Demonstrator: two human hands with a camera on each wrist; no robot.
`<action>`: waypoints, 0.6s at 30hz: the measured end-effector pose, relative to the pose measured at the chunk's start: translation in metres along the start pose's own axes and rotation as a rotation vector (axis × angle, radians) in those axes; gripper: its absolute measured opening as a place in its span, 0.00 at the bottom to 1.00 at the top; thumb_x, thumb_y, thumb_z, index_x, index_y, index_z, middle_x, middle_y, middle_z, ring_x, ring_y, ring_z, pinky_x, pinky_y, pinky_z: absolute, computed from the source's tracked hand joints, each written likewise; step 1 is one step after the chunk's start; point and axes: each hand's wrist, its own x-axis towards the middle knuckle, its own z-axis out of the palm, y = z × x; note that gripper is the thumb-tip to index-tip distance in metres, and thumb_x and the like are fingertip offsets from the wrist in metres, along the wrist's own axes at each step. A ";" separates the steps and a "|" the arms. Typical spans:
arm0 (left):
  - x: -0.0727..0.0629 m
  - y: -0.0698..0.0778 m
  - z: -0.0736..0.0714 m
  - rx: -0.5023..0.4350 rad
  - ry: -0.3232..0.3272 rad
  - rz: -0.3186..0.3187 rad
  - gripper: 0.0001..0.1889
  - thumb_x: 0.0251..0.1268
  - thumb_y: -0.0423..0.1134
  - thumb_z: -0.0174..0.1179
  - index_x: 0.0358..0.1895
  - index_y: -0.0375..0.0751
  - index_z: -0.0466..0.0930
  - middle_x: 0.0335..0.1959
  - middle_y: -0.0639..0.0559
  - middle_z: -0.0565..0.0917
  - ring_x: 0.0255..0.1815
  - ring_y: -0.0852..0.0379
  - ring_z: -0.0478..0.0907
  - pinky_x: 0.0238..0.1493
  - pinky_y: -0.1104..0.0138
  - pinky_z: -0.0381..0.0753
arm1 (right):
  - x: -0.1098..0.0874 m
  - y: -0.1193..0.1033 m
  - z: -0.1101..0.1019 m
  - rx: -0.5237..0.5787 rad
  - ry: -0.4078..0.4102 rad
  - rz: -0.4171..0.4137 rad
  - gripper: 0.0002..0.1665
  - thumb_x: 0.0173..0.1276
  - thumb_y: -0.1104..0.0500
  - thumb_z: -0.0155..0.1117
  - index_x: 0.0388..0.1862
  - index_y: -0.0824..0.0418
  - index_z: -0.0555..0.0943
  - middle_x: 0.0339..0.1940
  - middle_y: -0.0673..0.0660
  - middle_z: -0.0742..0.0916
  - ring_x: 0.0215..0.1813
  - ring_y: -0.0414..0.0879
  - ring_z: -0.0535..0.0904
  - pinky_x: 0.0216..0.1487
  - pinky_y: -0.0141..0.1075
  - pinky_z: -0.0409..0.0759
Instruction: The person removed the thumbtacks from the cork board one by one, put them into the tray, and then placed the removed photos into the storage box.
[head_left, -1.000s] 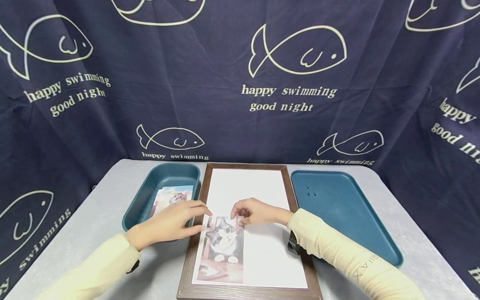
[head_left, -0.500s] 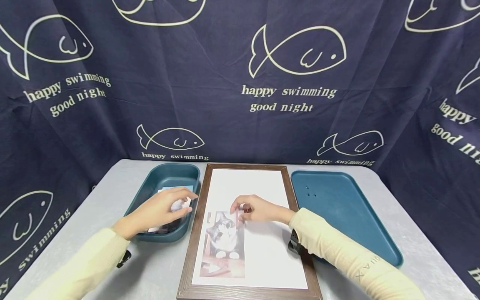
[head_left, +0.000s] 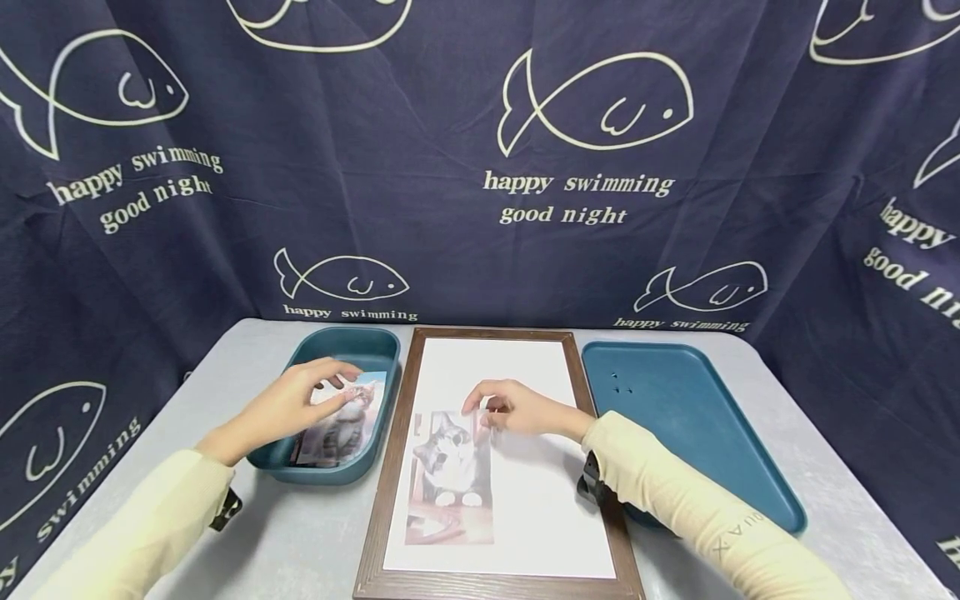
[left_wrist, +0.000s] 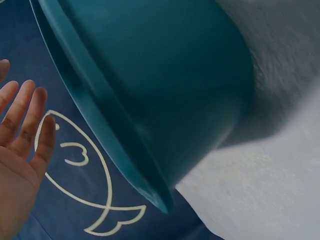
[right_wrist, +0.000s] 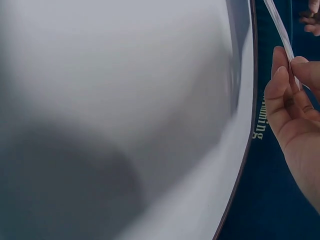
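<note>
My right hand [head_left: 517, 408] pinches the top right corner of a cat photo [head_left: 450, 479] between thumb and fingers. In the right wrist view the photo [right_wrist: 282, 30] shows edge-on as a thin strip. It overlaps the left half of a white board [head_left: 540, 508] in a brown wooden frame. My left hand [head_left: 300, 396] hovers over the deep blue bin [head_left: 262, 454], its fingers loosely spread and holding nothing. Inside that bin lies another cat photo [head_left: 348, 433], a kitten against a pale blue and pink background, partly covered by the hand. The left wrist view shows the fingers outside the bin's wall [left_wrist: 165, 100].
A shallow blue tray [head_left: 697, 425] stands right of the frame, with a few tiny dark pieces [head_left: 618, 385] near its back left corner. All of it rests on a grey-white table [head_left: 285, 550]. A dark blue fish-print curtain [head_left: 450, 167] hangs behind and at both sides.
My left hand has let go of the cat photo's top left corner and moved left over the bin. The right hand has shifted the photo slightly away from me.
</note>
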 end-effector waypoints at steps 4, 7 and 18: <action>-0.003 -0.007 -0.006 -0.014 0.015 -0.033 0.15 0.56 0.35 0.61 0.48 0.44 0.77 0.43 0.52 0.82 0.35 0.60 0.79 0.33 0.68 0.74 | 0.001 0.000 -0.004 0.031 0.012 0.010 0.15 0.61 0.75 0.51 0.45 0.66 0.76 0.43 0.63 0.80 0.25 0.38 0.71 0.25 0.28 0.72; -0.005 -0.013 -0.012 -0.030 0.017 -0.084 0.14 0.58 0.36 0.60 0.49 0.44 0.77 0.44 0.52 0.82 0.36 0.61 0.78 0.34 0.68 0.75 | 0.001 -0.001 -0.008 0.048 0.025 0.021 0.16 0.60 0.76 0.49 0.45 0.67 0.76 0.42 0.63 0.80 0.23 0.38 0.70 0.26 0.29 0.72; -0.017 -0.037 -0.021 -0.051 0.083 -0.202 0.15 0.59 0.36 0.60 0.49 0.39 0.76 0.42 0.44 0.83 0.34 0.69 0.77 0.31 0.70 0.75 | 0.005 -0.001 -0.021 0.077 0.083 0.093 0.16 0.61 0.75 0.50 0.45 0.65 0.77 0.42 0.62 0.80 0.25 0.46 0.72 0.29 0.37 0.74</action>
